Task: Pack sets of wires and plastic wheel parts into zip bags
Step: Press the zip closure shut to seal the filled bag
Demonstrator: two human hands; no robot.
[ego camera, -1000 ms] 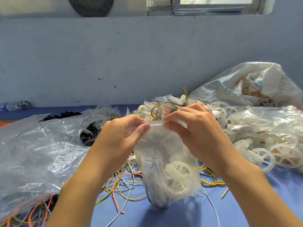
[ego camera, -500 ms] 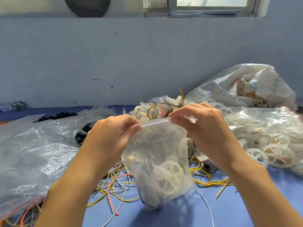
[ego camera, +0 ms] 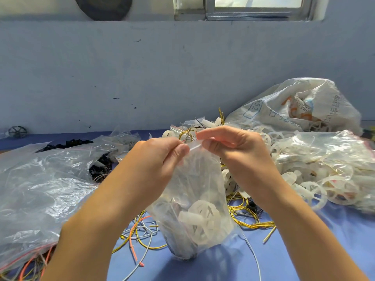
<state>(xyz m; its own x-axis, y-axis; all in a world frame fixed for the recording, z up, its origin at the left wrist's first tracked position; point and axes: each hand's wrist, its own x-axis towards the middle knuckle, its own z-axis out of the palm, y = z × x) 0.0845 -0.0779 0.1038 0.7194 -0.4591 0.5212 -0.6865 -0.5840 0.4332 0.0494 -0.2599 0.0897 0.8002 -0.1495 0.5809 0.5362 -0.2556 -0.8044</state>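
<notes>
— How was I holding it?
— Your left hand (ego camera: 160, 159) and right hand (ego camera: 239, 153) each pinched the zip bag's (ego camera: 194, 191) top edge.
— Where was it?
— Upright on the blue table (ego camera: 294, 260), between your forearms. A white wheel (ego camera: 203, 218) sat low inside, with loose wires (ego camera: 142, 236) just beside its base.

- I have the bare left hand (ego camera: 160, 159) at frame centre, thumb and curled fingers pinching the top edge of the clear plastic zip bag (ego camera: 199, 185).
- The bare right hand (ego camera: 241, 153) pinches that edge just to the right, knuckles up.
- Both bare forearms rise from the bottom corners, converging.
</notes>
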